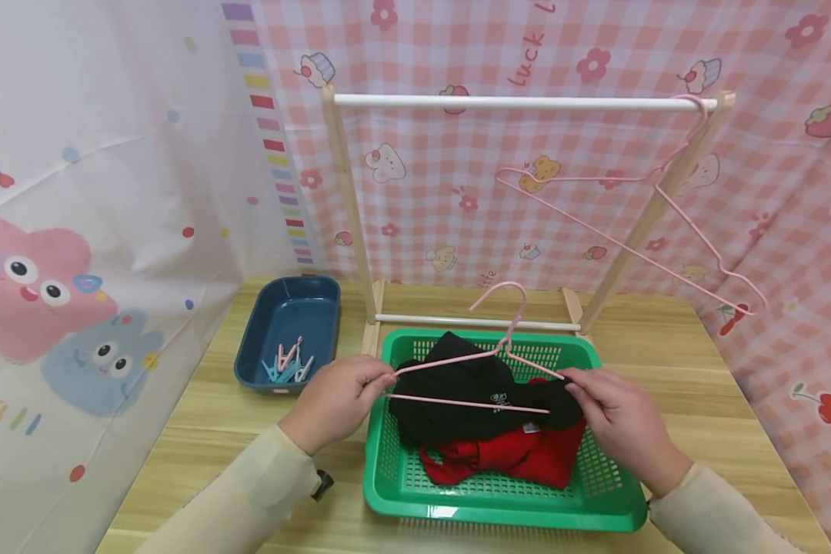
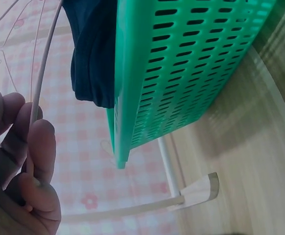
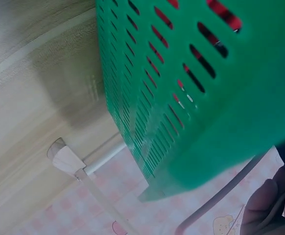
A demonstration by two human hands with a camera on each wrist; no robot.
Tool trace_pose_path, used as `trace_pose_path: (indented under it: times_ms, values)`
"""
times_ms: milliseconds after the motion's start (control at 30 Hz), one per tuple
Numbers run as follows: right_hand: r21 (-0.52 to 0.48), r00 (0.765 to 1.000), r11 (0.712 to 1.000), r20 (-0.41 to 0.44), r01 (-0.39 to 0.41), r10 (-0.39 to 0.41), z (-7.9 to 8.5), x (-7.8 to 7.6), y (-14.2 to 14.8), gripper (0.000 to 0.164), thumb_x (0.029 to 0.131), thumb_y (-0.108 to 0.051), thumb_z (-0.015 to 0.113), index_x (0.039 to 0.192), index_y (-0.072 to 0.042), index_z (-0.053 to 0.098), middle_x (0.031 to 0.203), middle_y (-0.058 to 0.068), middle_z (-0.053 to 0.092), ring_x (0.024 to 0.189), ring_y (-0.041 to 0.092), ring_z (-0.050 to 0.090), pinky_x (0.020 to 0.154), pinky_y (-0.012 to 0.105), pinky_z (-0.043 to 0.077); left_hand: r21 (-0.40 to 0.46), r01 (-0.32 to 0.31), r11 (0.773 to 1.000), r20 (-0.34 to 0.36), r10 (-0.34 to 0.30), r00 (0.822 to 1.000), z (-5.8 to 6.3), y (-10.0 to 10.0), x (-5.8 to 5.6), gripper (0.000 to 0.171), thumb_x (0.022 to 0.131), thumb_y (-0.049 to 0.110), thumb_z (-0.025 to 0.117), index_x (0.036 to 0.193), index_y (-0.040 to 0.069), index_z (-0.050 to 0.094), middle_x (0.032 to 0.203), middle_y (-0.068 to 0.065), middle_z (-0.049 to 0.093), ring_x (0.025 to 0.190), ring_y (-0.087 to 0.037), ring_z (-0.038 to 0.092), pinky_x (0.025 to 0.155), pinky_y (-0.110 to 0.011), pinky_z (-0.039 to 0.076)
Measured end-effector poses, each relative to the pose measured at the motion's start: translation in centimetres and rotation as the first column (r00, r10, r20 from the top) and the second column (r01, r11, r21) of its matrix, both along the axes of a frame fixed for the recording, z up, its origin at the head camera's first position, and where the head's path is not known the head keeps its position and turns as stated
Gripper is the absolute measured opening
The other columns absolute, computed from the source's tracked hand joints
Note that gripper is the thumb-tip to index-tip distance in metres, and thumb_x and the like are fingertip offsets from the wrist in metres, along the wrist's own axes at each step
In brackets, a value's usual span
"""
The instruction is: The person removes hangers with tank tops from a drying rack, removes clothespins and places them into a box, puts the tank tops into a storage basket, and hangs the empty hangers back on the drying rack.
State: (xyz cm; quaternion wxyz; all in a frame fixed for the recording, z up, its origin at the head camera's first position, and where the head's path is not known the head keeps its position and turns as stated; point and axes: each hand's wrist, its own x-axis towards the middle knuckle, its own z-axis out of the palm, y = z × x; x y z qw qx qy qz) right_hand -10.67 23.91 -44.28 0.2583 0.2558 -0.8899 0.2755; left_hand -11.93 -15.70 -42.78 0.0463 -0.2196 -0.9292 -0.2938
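Observation:
A pink clothes hanger is held level over the green basket, its hook pointing up and back. My left hand grips the hanger's left end, fingers curled round the wire in the left wrist view. On the right, my right hand pinches the other end; black cloth touches its fingertips, and whether it also holds the cloth I cannot tell. Beneath the hanger, a black garment with a small printed label lies bunched in the basket. A red garment lies partly under it.
Behind the basket stands a rack with a white top rail and wooden posts. A second pink hanger hangs at the rail's right end. To the left, a dark blue tray contains several clothespins. A small black object shows beside the left sleeve.

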Motion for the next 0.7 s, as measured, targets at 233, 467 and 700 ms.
trace_pose_path:
  times_ms: [233,467,700]
  values:
    - [-0.009,1.0,1.0,-0.002,0.013,-0.013,-0.14,0.16,0.21,0.032,0.083,0.009,0.08,0.107,-0.012,0.08,0.091,-0.003,0.077,0.078,0.007,0.064,0.071,0.016,0.049,0.019,0.006,1.0,0.01,-0.007,1.0,0.07,-0.05,-0.04,0.019,0.106,0.03,0.063,0.101,0.023,0.08,0.103,0.011,0.075,0.092,-0.007,0.069,0.085,-0.038,0.058]
    - [-0.036,1.0,0.999,0.0,0.026,-0.026,-0.31,0.47,0.45,0.032,0.082,0.012,0.079,0.106,-0.01,0.08,0.091,0.001,0.077,0.077,0.007,0.062,0.069,0.015,0.048,0.031,0.008,0.999,0.006,-0.009,1.0,0.27,-0.17,0.06,0.018,0.106,0.028,0.063,0.102,0.021,0.08,0.102,0.01,0.075,0.089,-0.006,0.067,0.084,-0.036,0.058]
    - [-0.052,0.998,0.999,-0.056,-0.014,0.011,-0.16,0.53,0.23,0.036,0.078,0.014,0.08,0.106,-0.009,0.08,0.091,-0.001,0.077,0.079,0.007,0.064,0.073,0.014,0.05,-0.023,-0.044,0.999,0.008,0.044,0.999,0.42,-0.03,-0.1,0.019,0.107,0.028,0.063,0.106,0.02,0.08,0.103,0.007,0.074,0.087,-0.01,0.065,0.083,-0.037,0.057]
